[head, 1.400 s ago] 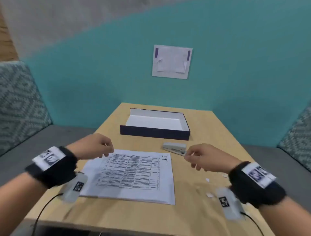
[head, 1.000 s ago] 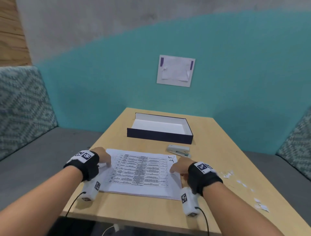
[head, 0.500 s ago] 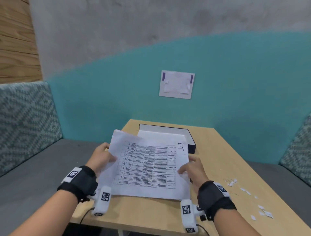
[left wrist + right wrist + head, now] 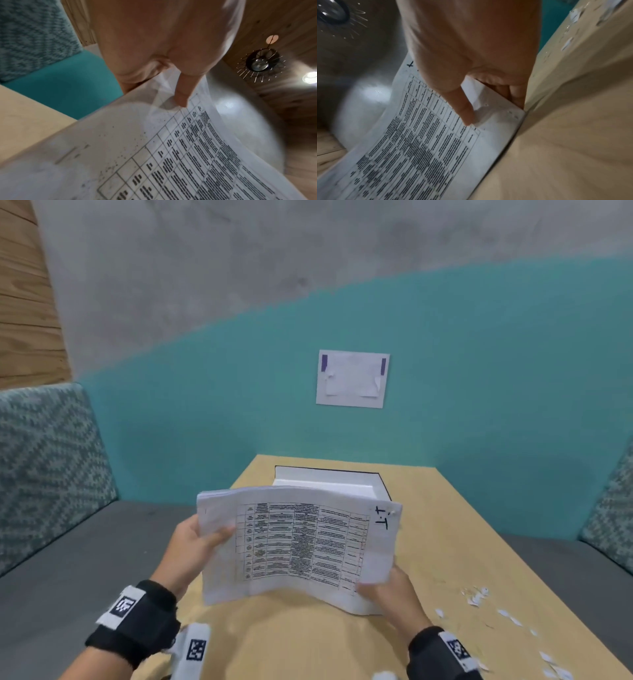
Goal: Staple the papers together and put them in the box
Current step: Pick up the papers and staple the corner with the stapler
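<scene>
Wood-topped table (image 4: pixel 445 542) runs away from the person toward a teal wall, where a white sheet (image 4: pixel 352 378) is taped up with two purple strips. Padded benches flank the table on both sides.

Box (image 4: pixel 329 477), dark outside and white inside, sits open at the far edge of the table, roughly centred. Its near wall is hidden behind the raised papers.

Papers (image 4: pixel 298 546), a stack printed with a table and marked by hand near the top right corner, are held upright over the middle of the table with the printed face toward the person. The sheets bow slightly. The lower right corner lies at or just above the tabletop; contact cannot be confirmed.

Left hand (image 4: pixel 191 542) pinches the left edge of the stack, thumb on the printed face and fingers behind. Right hand (image 4: pixel 390 590) pinches the lower right corner the same way, thumb on the front and fingers curled behind.

Paper scraps (image 4: pixel 476 597), small and white, are scattered along the right edge of the table toward the near right corner.
</scene>
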`<state>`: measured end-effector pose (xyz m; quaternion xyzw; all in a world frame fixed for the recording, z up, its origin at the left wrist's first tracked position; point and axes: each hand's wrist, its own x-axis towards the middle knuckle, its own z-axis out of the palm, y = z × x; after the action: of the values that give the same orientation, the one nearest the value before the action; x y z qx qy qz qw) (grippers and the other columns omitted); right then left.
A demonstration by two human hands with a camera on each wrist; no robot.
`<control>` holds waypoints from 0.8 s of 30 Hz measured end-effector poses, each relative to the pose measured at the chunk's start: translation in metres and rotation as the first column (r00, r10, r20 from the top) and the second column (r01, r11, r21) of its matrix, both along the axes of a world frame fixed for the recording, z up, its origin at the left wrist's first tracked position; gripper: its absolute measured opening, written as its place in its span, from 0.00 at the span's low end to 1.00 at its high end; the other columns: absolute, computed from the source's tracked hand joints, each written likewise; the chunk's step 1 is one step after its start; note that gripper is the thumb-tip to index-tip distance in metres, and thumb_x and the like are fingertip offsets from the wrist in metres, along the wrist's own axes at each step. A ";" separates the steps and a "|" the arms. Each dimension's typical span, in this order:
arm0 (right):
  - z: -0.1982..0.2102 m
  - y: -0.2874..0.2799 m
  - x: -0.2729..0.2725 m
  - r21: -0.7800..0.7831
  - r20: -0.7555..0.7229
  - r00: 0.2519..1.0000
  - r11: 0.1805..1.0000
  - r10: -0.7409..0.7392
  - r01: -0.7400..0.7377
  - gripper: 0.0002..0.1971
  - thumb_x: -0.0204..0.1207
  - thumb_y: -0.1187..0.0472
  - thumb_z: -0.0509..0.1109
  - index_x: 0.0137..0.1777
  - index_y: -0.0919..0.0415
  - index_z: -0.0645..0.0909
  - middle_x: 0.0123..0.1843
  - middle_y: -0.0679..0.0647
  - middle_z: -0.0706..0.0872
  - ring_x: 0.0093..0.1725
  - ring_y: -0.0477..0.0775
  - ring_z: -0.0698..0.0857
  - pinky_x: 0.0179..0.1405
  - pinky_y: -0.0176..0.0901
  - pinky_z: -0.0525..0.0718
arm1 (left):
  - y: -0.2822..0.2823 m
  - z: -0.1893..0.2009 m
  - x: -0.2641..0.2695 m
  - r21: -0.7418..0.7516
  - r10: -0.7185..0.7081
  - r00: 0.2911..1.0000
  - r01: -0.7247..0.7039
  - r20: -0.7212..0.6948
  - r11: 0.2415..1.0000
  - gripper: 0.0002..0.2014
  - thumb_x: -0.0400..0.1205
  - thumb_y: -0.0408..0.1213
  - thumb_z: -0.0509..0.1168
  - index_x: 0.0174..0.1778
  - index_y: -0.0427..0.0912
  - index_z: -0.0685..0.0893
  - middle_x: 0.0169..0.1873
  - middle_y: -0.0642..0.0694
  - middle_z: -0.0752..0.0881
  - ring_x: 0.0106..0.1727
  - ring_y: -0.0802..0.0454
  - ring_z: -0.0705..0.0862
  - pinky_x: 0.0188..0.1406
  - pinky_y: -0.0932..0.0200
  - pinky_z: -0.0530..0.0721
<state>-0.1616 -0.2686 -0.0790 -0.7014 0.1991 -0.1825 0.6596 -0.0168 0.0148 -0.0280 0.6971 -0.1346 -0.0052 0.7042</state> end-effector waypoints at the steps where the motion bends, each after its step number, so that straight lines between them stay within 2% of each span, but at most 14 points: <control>1: -0.001 -0.004 0.001 -0.001 -0.017 1.000 1.000 0.021 -0.021 0.18 0.72 0.79 0.72 0.49 0.55 0.89 0.46 0.46 0.95 0.47 0.45 0.92 0.36 0.29 0.85 | -0.001 0.003 0.003 -0.009 0.019 1.000 -0.019 -0.008 1.000 0.08 0.82 0.27 0.71 0.56 0.36 0.89 0.48 0.43 0.96 0.47 0.44 0.94 0.44 0.51 0.89; 4: 0.006 -0.016 0.003 0.007 -0.020 0.999 1.000 0.025 -0.025 0.15 0.73 0.74 0.78 0.55 0.57 0.89 0.52 0.51 0.95 0.48 0.49 0.94 0.43 0.39 0.89 | 0.000 0.015 0.012 -0.098 0.042 0.996 -0.049 -0.078 0.994 0.10 0.81 0.24 0.70 0.58 0.32 0.88 0.50 0.36 0.95 0.48 0.39 0.94 0.49 0.46 0.89; 7: 0.028 -0.031 0.001 0.162 0.107 0.994 0.985 0.037 -0.054 0.15 0.74 0.66 0.79 0.61 0.61 0.86 0.57 0.58 0.94 0.48 0.55 0.92 0.39 0.46 0.87 | 0.004 0.027 0.017 -0.204 0.004 0.990 -0.033 -0.141 0.978 0.12 0.82 0.24 0.68 0.62 0.31 0.86 0.54 0.33 0.93 0.50 0.36 0.92 0.53 0.41 0.88; 9: 0.045 -0.033 -0.002 0.388 0.265 0.961 0.904 0.078 -0.180 0.19 0.75 0.63 0.76 0.67 0.64 0.83 0.62 0.63 0.91 0.53 0.60 0.88 0.52 0.57 0.87 | 0.003 0.030 0.017 -0.280 -0.043 0.986 -0.004 -0.163 0.960 0.13 0.84 0.26 0.66 0.63 0.33 0.86 0.56 0.36 0.93 0.50 0.39 0.94 0.52 0.42 0.87; 11: 0.060 -0.024 -0.004 0.502 0.387 0.915 0.808 0.110 -0.309 0.21 0.76 0.63 0.73 0.70 0.63 0.83 0.65 0.64 0.89 0.58 0.63 0.86 0.67 0.66 0.82 | -0.004 0.030 0.012 -0.355 -0.083 0.982 0.018 -0.167 0.935 0.14 0.85 0.28 0.65 0.66 0.36 0.86 0.60 0.38 0.92 0.58 0.39 0.92 0.55 0.42 0.86; 13: 0.072 -0.004 -0.002 0.456 0.422 0.887 0.802 0.186 -0.385 0.20 0.79 0.64 0.71 0.71 0.61 0.82 0.68 0.62 0.88 0.61 0.65 0.87 0.70 0.69 0.82 | -0.019 0.030 0.000 -0.438 -0.110 0.979 0.024 -0.171 0.898 0.15 0.85 0.28 0.65 0.67 0.38 0.86 0.61 0.42 0.92 0.64 0.40 0.89 0.55 0.42 0.90; 15: 0.080 0.018 0.007 0.394 0.418 0.881 0.829 0.223 -0.397 0.19 0.82 0.64 0.69 0.73 0.58 0.80 0.69 0.59 0.88 0.66 0.65 0.87 0.72 0.69 0.80 | -0.036 0.031 -0.013 -0.515 -0.161 0.972 0.052 -0.169 0.856 0.17 0.85 0.29 0.64 0.70 0.40 0.85 0.62 0.44 0.92 0.64 0.43 0.89 0.55 0.43 0.92; 18: 0.094 0.029 0.019 0.369 0.403 0.910 0.891 0.103 -0.265 0.16 0.85 0.66 0.67 0.71 0.56 0.82 0.65 0.55 0.91 0.65 0.61 0.89 0.70 0.68 0.83 | -0.050 0.034 -0.020 -0.521 -0.212 0.965 0.101 -0.157 0.848 0.18 0.84 0.30 0.65 0.71 0.39 0.84 0.64 0.44 0.91 0.66 0.42 0.89 0.67 0.38 0.85; 19: 0.099 0.026 0.021 0.340 0.392 0.917 0.914 0.076 -0.221 0.15 0.85 0.66 0.67 0.69 0.56 0.82 0.64 0.55 0.91 0.63 0.61 0.90 0.67 0.68 0.84 | -0.050 0.036 -0.017 -0.501 -0.205 0.965 0.098 -0.163 0.860 0.18 0.83 0.29 0.67 0.69 0.38 0.86 0.64 0.43 0.91 0.63 0.41 0.89 0.65 0.40 0.84; 22: 0.113 0.010 0.022 0.199 0.355 0.930 0.965 0.093 -0.172 0.13 0.86 0.64 0.67 0.68 0.54 0.84 0.61 0.53 0.92 0.62 0.61 0.91 0.69 0.71 0.82 | -0.036 0.043 0.004 -0.381 -0.083 0.985 0.020 -0.150 0.924 0.14 0.73 0.33 0.75 0.55 0.42 0.90 0.60 0.42 0.90 0.48 0.45 0.86 0.47 0.49 0.79; 24: 0.120 -0.003 0.021 0.110 0.321 0.939 0.981 0.120 -0.163 0.13 0.86 0.64 0.68 0.67 0.53 0.84 0.62 0.53 0.92 0.64 0.63 0.89 0.69 0.69 0.83 | -0.029 0.050 0.016 -0.266 -0.067 0.993 0.040 -0.094 0.963 0.20 0.64 0.39 0.81 0.53 0.44 0.90 0.59 0.38 0.92 0.48 0.44 0.86 0.46 0.49 0.78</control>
<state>-0.1401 -0.2713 0.0408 -0.6299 0.0530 -0.2296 0.7401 -0.0013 -0.0147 0.0218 0.5920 -0.1167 -0.0417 0.7964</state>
